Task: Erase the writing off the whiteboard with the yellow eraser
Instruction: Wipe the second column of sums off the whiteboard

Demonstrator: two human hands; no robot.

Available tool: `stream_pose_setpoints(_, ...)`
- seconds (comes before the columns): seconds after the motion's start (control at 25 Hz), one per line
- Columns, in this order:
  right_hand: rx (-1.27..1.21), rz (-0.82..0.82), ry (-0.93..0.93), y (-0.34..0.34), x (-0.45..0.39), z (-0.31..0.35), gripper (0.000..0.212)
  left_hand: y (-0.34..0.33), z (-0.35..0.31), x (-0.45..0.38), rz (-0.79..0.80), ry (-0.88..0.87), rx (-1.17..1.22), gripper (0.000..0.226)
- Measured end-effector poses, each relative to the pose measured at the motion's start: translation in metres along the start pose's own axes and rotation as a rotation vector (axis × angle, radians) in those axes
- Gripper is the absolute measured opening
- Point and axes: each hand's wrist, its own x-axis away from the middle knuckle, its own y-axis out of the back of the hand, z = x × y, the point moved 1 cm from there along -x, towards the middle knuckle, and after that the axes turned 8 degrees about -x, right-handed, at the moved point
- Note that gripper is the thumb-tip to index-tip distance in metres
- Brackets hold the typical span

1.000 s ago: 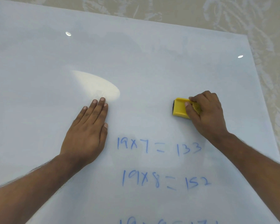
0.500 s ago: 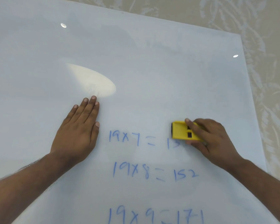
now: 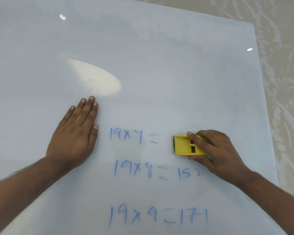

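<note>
A large white whiteboard (image 3: pixel 143 48) was laid flat over a pale beige surface (image 3: pixel 282 82) patterned with leaf shapes, which was seen along the top and right edges. A bright oval glare (image 3: pixel 95 78) and two small light reflections were carried on the glossy board. Blue writing (image 3: pixel 156 172) was set in three rows: "19x7=" with nothing after the equals sign, "19x8=152" and "19x9=171". The left hand (image 3: pixel 75 133) was spread flat on the board, palm down, fingers together, holding nothing, left of the top row. The right hand (image 3: pixel 215 150) was closed around the yellow eraser (image 3: pixel 183 145), which was pressed on the board just right of the top row's equals sign. Two dark slots were visible on its rectangular top.
</note>
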Motion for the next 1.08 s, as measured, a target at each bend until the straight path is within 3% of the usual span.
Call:
stream_pose_setpoints(0.2, -0.05, -0.131, -0.229, -0.009, -0.043, 0.008, 0.058, -0.002, 0.0, 0.001, 0.005, 0.0, -0.008, 0.061)
stream_pose_setpoints(0.52, -0.045, 0.016, 0.021, -0.014, -0.001, 0.025, 0.057, -0.001, 0.001, 0.015, 0.028, -0.006, -0.021, 0.061)
stream_pose_setpoints(0.8, -0.042, -0.142, -0.197, -0.026, -0.068, 0.04, 0.057, -0.004, -0.002, 0.023, 0.026, -0.012, -0.034, 0.06)
stream_pose_setpoints(1.08, -0.046, -0.001, 0.063, -0.032, -0.031, 0.06, 0.057, -0.003, -0.001, 0.035, 0.036, -0.031, -0.028, 0.06)
